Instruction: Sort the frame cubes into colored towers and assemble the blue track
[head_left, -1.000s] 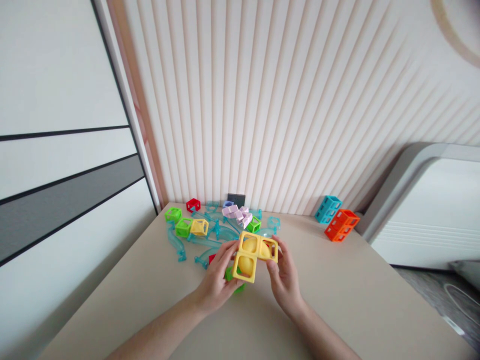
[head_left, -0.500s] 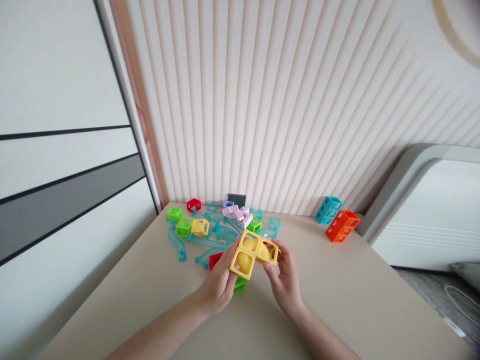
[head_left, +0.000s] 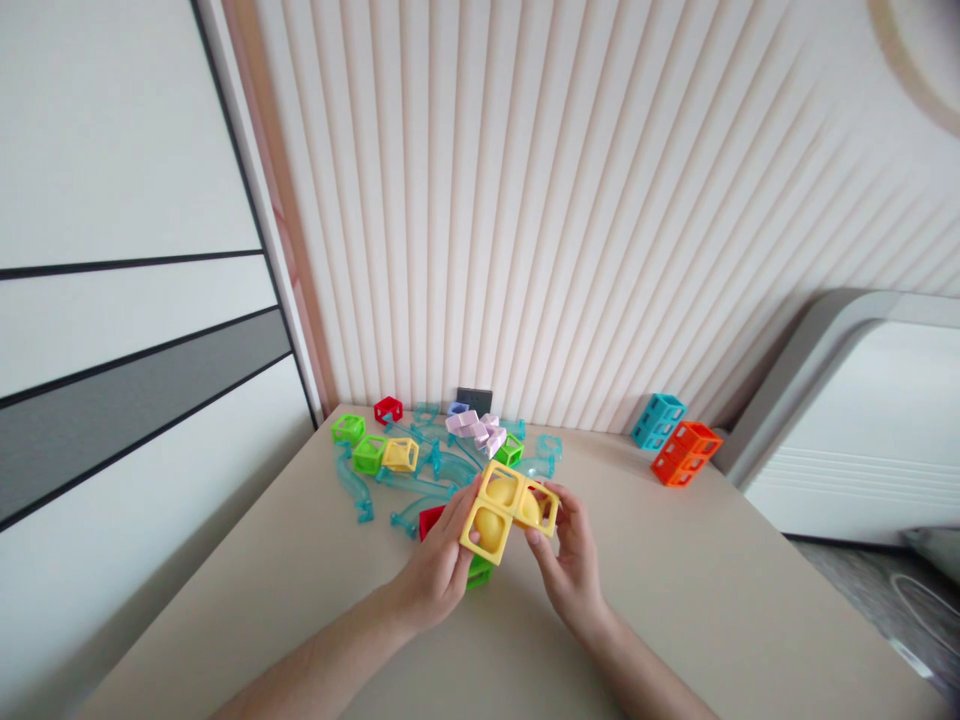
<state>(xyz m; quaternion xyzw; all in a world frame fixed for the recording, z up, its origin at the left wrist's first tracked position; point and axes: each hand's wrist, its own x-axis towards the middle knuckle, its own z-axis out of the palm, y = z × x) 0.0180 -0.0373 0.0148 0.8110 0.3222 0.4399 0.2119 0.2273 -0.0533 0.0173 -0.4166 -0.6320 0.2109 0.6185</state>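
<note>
1. Ribbed wall panel (head_left: pixel 570 200) fills the background; a beige surface (head_left: pixel 705 600) butts against it, with a white cabinet to the left and a grey-edged white unit to the right.
2. Surface: near half bare on both sides of the arms. The left edge runs close by the left forearm; there is more room to the right.
3. Loose pile (head_left: pixel 435 455) of clear blue track, green, yellow, red and lilac pieces lies at the wall, behind the hands.
4. Blue block (head_left: pixel 657 419) and orange block (head_left: pixel 686 451) lie touching, well apart to the right.
5. Yellow block (head_left: pixel 508 508), three open cubes, is held above the surface. Since a second ago it has tilted slightly and shifted left.
6. Left hand (head_left: pixel 439 570) and right hand (head_left: pixel 574 560) both clamp it; green and red pieces lie beneath.
</note>
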